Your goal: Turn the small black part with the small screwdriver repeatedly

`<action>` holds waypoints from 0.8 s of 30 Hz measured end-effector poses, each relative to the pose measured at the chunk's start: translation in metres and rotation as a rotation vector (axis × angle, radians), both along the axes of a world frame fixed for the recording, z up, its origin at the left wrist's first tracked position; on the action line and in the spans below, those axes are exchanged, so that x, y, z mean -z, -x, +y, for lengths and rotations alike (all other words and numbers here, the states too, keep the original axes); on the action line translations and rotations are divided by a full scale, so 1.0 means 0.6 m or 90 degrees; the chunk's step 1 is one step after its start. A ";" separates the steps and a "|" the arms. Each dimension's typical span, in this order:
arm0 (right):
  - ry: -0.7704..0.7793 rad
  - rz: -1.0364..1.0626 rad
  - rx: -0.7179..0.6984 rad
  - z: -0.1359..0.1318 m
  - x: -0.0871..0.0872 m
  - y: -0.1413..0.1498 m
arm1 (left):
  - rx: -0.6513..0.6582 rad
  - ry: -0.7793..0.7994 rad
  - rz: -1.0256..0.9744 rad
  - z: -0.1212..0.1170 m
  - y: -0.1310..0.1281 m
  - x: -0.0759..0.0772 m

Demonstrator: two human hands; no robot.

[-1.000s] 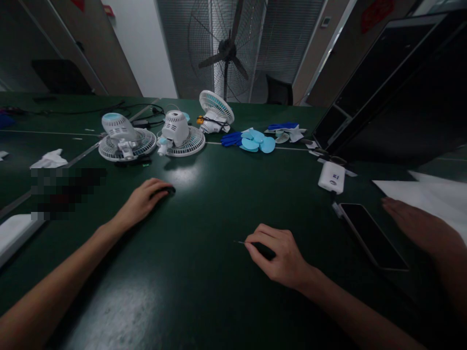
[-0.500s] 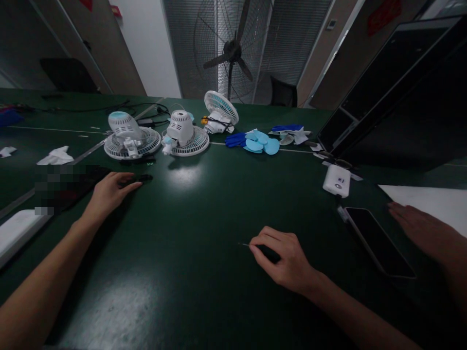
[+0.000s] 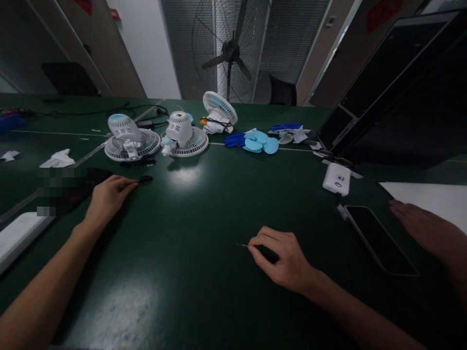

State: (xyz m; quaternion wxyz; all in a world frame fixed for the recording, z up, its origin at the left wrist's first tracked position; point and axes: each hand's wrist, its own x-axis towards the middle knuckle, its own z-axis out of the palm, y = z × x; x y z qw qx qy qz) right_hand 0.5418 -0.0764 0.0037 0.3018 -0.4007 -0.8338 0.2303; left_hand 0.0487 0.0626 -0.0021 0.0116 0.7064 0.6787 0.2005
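My left hand (image 3: 109, 197) is at the left of the dark green table, its thumb and fingers pinched at the near end of a small black object (image 3: 145, 179). The kind of that object is too dark to make out. Toward the front centre, my right hand (image 3: 279, 255) is closed round a small screwdriver (image 3: 269, 253) with a dark handle. Its thin metal shaft points left, away from the fingertips, over bare tabletop. Behind the left hand lie two white fan heads, one fan (image 3: 127, 138) at the left and another fan (image 3: 182, 136) beside it.
A third fan (image 3: 219, 114) leans farther back. Light-blue fan blades (image 3: 260, 142) lie beside blue gloves (image 3: 234, 140). On the right are a white power bank (image 3: 336, 179), a phone (image 3: 379, 240) and another person's hand (image 3: 423, 226) near white paper (image 3: 434, 194). A white box (image 3: 22, 238) sits at left.
My left hand has moved left with the small black object, then its grip has narrowed to a fingertip pinch. My right hand stays nearly still with the screwdriver. The view has shifted slightly.
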 end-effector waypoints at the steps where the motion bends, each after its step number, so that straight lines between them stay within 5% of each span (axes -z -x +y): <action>1: 0.003 0.001 0.000 0.000 -0.001 0.000 | 0.001 -0.002 0.009 0.001 -0.002 0.001; 8: 0.007 -0.003 0.007 -0.001 0.000 0.002 | -0.032 0.038 0.080 0.015 -0.004 0.004; 14: 0.009 -0.004 0.005 -0.003 0.002 0.000 | -0.124 0.003 -0.079 0.005 -0.020 -0.006; 18: 0.002 -0.012 0.007 -0.002 0.002 0.001 | -0.094 -0.045 -0.089 0.010 -0.035 -0.005; 24: 0.010 -0.011 0.006 -0.002 0.003 0.001 | -0.025 0.015 -0.038 0.029 -0.038 0.009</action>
